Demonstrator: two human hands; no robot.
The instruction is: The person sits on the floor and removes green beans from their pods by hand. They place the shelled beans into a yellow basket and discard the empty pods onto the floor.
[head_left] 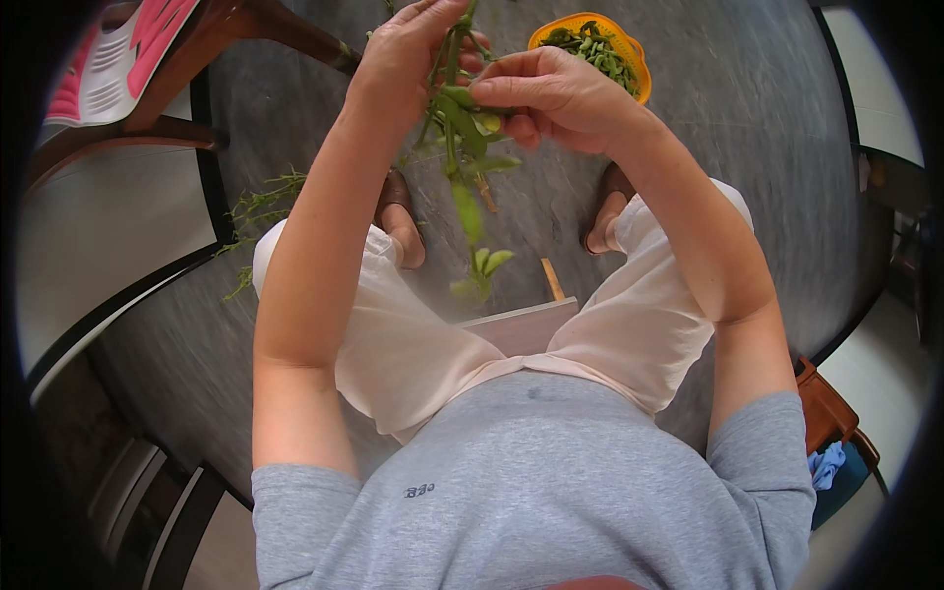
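Observation:
A green bean plant stalk with pods [466, 199] hangs from my left hand [405, 63], whose fingers are closed round the stalk near the top of the view. My right hand [557, 96] pinches a green pod on that stalk between thumb and fingers, close beside my left hand. More pods dangle below, the lowest cluster above the floor between my knees. A yellow plastic basket [643, 70] holding many loose green pods stands on the floor beyond my right hand. The tips of my left fingers are partly hidden by the plant.
Stripped green stems [262, 203] lie beyond my left knee. A wooden chair [173, 131] with a pink and white item on its seat is at upper left. Under me shows the edge of a low wooden stool [523, 324]. A brown chair [826, 405] with blue cloth is at right.

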